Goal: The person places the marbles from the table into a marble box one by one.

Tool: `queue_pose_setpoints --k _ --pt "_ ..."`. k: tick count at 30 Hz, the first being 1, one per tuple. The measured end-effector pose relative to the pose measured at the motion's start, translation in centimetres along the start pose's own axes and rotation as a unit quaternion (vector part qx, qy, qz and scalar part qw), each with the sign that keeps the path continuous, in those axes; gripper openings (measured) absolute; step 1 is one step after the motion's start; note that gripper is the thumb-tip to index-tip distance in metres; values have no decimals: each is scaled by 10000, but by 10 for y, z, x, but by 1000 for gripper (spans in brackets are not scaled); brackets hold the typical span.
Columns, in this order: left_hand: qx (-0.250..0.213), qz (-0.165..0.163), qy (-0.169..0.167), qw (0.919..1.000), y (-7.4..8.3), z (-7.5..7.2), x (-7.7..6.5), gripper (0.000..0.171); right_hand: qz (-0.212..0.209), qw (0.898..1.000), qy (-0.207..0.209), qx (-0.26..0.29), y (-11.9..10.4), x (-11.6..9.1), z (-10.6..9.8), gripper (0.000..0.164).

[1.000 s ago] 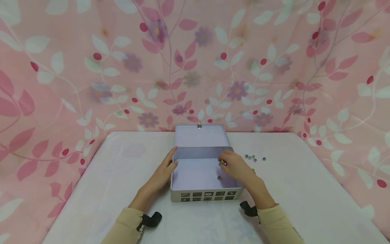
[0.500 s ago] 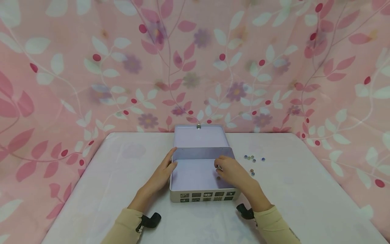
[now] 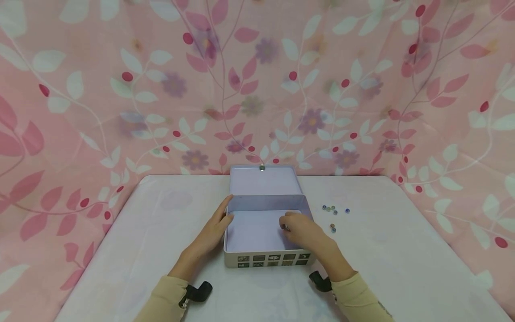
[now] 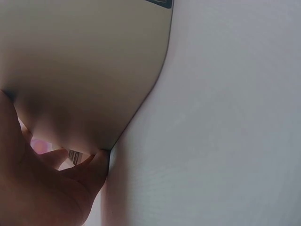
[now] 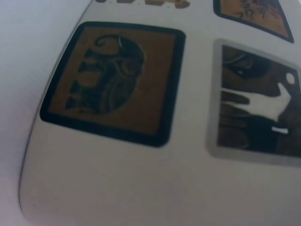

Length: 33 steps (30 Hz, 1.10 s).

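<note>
A pale metal box [image 3: 251, 259] stands on the white table with its hinged lid [image 3: 263, 180] swung back. My left hand [image 3: 212, 230] holds the box's left side, the thumb at the rim. In the left wrist view its fingers [image 4: 96, 172] press against the outer wall near a corner. My right hand [image 3: 303, 230] reaches into the right half of the box, fingers curled and pointing down. They pinch a small marble [image 3: 287, 228], mostly hidden by the fingers. The right wrist view shows only the box's outer wall, with an elephant picture [image 5: 113, 84].
To the right of the box lie several loose glass marbles [image 3: 328, 209], one blue marble [image 3: 348, 210] apart from them. Two more marbles [image 3: 332, 227] lie nearer. A pink floral cloth [image 3: 257, 89] hangs behind the white table [image 3: 161, 223].
My right hand has moved down and a little left inside the box with the marble. It now covers another marble seen on the box floor earlier. The left hand has stayed put.
</note>
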<state>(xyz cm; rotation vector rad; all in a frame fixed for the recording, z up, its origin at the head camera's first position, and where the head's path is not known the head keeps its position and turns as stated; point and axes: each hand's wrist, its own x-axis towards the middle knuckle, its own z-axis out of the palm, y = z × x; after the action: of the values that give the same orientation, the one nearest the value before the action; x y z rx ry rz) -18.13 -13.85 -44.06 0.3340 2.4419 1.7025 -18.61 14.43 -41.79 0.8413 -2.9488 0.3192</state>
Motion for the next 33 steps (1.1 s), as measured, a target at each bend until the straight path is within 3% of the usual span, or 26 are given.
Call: queue_pose_setpoints --k 3,8,17,33 --pt "30 -26 -44 10000 3 -2 -2 61 -16 10000 0 -89 0 1 2 6" --pt "42 108 131 9998 -15 0 4 59 73 9996 -43 -268 -1 3 3 4" --pt "-4 -37 -66 10000 15 -3 -9 61 75 9991 -180 -389 -1 2 3 7" --pt "62 -23 -113 9999 19 -3 -9 61 230 9997 -78 -43 2 1 0 9"
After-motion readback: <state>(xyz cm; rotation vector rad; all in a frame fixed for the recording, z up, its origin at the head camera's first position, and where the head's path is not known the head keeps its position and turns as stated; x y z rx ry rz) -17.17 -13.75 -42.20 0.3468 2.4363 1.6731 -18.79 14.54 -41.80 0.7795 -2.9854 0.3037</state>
